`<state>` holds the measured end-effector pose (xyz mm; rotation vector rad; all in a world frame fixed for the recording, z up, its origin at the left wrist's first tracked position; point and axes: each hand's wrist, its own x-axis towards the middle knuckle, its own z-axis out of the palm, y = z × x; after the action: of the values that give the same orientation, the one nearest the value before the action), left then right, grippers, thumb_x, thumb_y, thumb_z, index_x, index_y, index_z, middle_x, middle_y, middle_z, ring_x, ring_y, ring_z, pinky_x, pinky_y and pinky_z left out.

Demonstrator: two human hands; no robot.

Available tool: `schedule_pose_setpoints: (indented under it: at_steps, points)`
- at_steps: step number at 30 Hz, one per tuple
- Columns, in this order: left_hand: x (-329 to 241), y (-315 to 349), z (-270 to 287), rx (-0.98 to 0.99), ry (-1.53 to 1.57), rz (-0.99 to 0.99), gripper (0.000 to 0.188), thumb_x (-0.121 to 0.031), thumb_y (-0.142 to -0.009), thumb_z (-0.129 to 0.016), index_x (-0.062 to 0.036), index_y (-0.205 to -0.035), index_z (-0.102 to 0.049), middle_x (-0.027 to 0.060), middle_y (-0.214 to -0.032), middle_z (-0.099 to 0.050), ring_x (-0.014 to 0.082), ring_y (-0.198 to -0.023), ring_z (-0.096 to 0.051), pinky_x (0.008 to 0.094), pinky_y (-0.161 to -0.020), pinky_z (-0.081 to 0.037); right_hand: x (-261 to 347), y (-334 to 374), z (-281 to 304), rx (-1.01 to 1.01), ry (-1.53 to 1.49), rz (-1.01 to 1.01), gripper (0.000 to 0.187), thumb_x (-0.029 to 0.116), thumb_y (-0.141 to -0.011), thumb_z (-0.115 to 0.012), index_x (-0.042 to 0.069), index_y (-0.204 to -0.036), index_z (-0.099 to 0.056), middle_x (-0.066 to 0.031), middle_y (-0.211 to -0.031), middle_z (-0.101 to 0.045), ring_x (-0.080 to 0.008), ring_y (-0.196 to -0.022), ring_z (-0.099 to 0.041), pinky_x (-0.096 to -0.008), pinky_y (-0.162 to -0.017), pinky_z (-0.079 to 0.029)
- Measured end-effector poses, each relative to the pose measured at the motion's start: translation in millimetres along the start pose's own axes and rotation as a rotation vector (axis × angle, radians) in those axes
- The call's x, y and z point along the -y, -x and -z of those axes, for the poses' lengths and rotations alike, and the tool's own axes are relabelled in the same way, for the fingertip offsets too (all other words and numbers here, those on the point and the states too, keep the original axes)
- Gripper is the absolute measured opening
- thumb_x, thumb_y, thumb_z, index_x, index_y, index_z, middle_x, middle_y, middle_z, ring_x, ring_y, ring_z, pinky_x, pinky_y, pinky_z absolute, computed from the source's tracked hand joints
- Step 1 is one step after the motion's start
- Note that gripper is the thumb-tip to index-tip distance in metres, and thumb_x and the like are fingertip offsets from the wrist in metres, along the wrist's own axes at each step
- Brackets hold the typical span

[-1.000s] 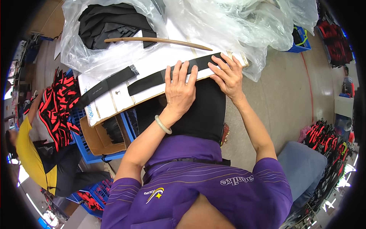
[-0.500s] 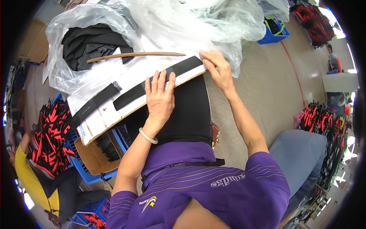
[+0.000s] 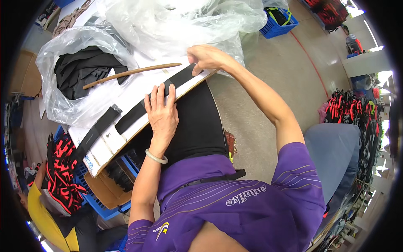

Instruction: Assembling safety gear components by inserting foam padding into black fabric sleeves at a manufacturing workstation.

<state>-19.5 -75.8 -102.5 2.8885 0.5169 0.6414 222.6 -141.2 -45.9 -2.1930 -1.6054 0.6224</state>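
Note:
A long black fabric strip (image 3: 133,114) lies along the near edge of the white-topped work table (image 3: 110,142). My left hand (image 3: 161,115) rests flat on the middle of this strip, fingers stretched out. At the strip's right end my right hand (image 3: 206,58) is curled, thumb and fingers closed about the end; the exact grip is partly hidden. A second black strip (image 3: 95,131) lies to the left, one end reaching past the table's edge. Behind the strips is a slim curved wooden stick (image 3: 138,70). A clear plastic bag (image 3: 46,77) stands open with black fabric pieces (image 3: 77,65) inside.
More clear plastic sheeting (image 3: 180,25) covers the table's far side. Below its left edge stands a blue crate (image 3: 100,208) with a cardboard box (image 3: 107,191). A co-worker in a yellow top (image 3: 46,214) sits at left beside red-and-black pieces (image 3: 65,176). A blue basket (image 3: 279,28) stands far right.
My right hand has moved from beside the strip's right end onto it, its fingers curling in. My left hand stays flat on the strip. The whole view has shifted and turned slightly.

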Motion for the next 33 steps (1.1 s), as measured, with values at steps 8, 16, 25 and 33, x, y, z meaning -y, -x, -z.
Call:
schedule_pose_setpoints:
  at_steps: [8, 16, 25, 33]
  points:
    - [1.6, -0.2, -3.3, -0.021, -0.008, -0.014, 0.055, -0.007, -0.076, -0.065, -0.0131, -0.129, -0.051, 0.0130, -0.133, -0.044, 0.0303, -0.127, -0.038, 0.0493, -0.108, -0.024, -16.3, -12.9, -4.7, 0.043, -0.144, 0.032, 0.031, 0.014, -0.061, -0.076, 0.001, -0.084, -0.060, -0.0114, -0.078, -0.062, -0.0249, -0.077, -0.060, -0.0365, -0.067, -0.046]
    - [3.5, 0.9, -4.5, -0.056, -0.008, 0.006, 0.065, 0.004, -0.066, -0.060, -0.0138, -0.128, -0.051, 0.0108, -0.132, -0.045, 0.0296, -0.127, -0.040, 0.0473, -0.108, -0.026, -15.9, -4.3, -1.4, 0.029, -0.217, 0.085, 0.017, 0.012, -0.068, -0.069, 0.001, -0.078, -0.061, -0.0069, -0.067, -0.058, -0.0181, -0.068, -0.055, -0.0315, -0.063, -0.043]
    - [2.9, -1.3, -2.5, -0.061, 0.014, 0.027, 0.066, 0.005, -0.063, -0.059, -0.0143, -0.126, -0.053, 0.0099, -0.131, -0.046, 0.0293, -0.125, -0.042, 0.0469, -0.107, -0.028, -29.0, -4.9, -1.2, 0.028, -0.275, 0.139, 0.012, 0.011, -0.070, -0.069, 0.002, -0.075, -0.061, -0.0024, -0.064, -0.057, -0.0119, -0.064, -0.051, -0.0293, -0.060, -0.041]
    - [3.9, 0.5, 0.1, -0.061, -0.027, 0.043, 0.052, -0.002, -0.069, -0.061, -0.0113, -0.120, -0.057, 0.0118, -0.126, -0.050, 0.0295, -0.122, -0.044, 0.0486, -0.105, -0.029, -33.4, -7.9, -6.2, 0.102, -0.426, 0.077, 0.012, 0.009, -0.073, -0.066, 0.004, -0.071, -0.056, 0.0016, -0.061, -0.051, -0.0080, -0.058, -0.048, -0.0245, -0.051, -0.041]
